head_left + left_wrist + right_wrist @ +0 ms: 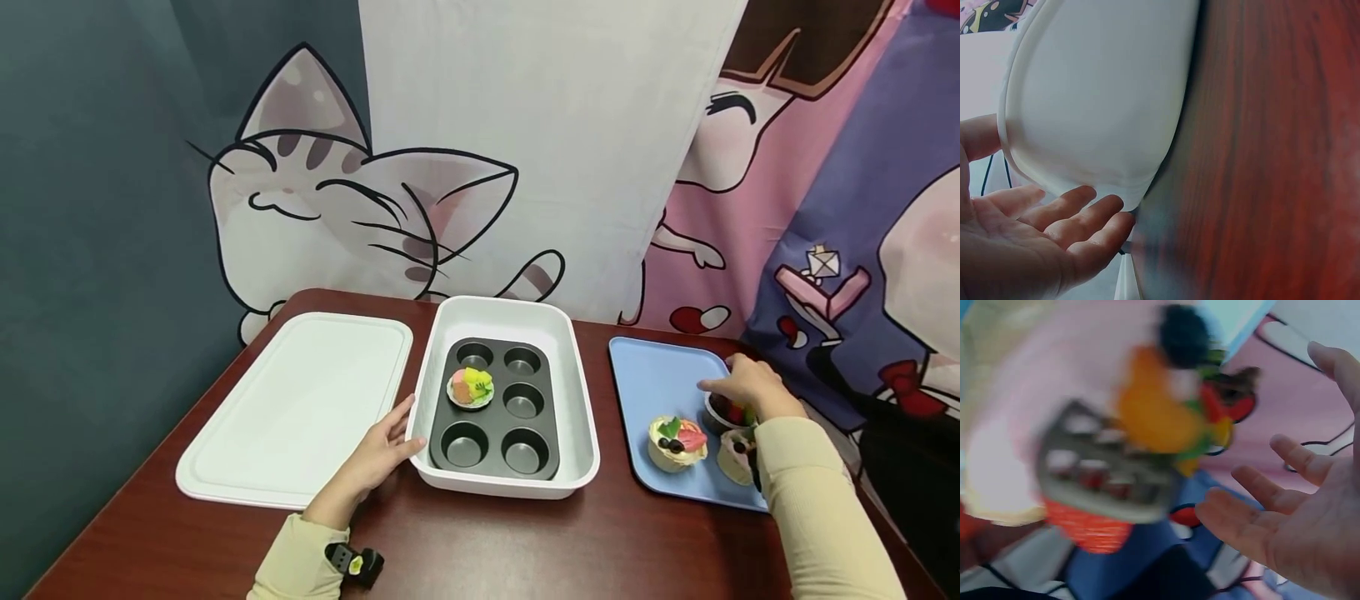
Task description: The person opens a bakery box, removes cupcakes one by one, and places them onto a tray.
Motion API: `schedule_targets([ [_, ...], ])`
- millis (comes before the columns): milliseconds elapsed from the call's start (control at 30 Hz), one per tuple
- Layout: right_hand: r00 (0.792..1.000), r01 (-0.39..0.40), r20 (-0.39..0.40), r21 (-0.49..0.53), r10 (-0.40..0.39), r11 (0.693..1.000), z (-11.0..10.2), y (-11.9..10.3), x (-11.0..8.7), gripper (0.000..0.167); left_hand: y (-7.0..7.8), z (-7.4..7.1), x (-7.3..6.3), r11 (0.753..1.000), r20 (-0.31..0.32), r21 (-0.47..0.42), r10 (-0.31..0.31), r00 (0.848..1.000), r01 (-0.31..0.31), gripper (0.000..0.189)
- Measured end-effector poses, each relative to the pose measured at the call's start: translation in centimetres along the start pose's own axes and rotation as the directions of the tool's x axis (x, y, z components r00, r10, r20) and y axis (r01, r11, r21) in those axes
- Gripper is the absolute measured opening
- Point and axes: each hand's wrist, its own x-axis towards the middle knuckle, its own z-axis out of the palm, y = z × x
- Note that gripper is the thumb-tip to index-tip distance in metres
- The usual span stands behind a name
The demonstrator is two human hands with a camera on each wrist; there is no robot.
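Note:
My left hand (381, 454) rests at the front left corner of a white plastic bin (510, 490), thumb at the rim (1004, 125) and loosely spread fingers (1107, 234) against the outer wall. Inside the bin lies a dark muffin pan (495, 417); one of its left cups bears a toy fruit tart (471, 387) with yellow and pink pieces. Over a blue tray (660, 362) on the right, my right hand (753, 387) reaches above a dark-cupped fruit tart (723, 412). Its fingers (1241, 531) are spread around nothing in the right wrist view.
Also on the blue tray are a cream cupcake (677, 443) with strawberry and blueberries and a pale pink cake (737, 457), partly hidden by the right sleeve. A white board (300, 400) lies left of the bin. Printed cloth (547, 125) hangs behind the brown table (465, 550).

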Motion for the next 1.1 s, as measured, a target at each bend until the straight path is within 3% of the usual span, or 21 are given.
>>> schedule_targets([
  [167,0.993,0.105,-0.049,-0.017,-0.106,0.994,-1.0,-2.4,-0.1,0.089,0.6,0.1,0.0,0.999,-0.018,-0.021,-0.049,0.999,0.049,0.066],
  [467,0.965,0.231,-0.110,-0.077,-0.238,0.970,-1.5,-6.4,-0.4,0.080,0.5,0.0,0.0,0.998,-0.014,-0.032,-0.045,0.999,0.045,0.066],
  [867,0.928,0.343,-0.136,-0.058,-0.348,0.937,-1.7,-10.8,-1.9,0.072,0.5,0.0,0.0,0.998,-0.006,-0.037,-0.042,0.999,0.041,0.066],
  [1100,0.921,0.365,-0.126,-0.053,-0.369,0.929,-1.5,-13.0,-2.9,0.070,0.5,0.0,0.0,0.998,-0.004,-0.042,-0.041,0.999,0.041,0.066],
])
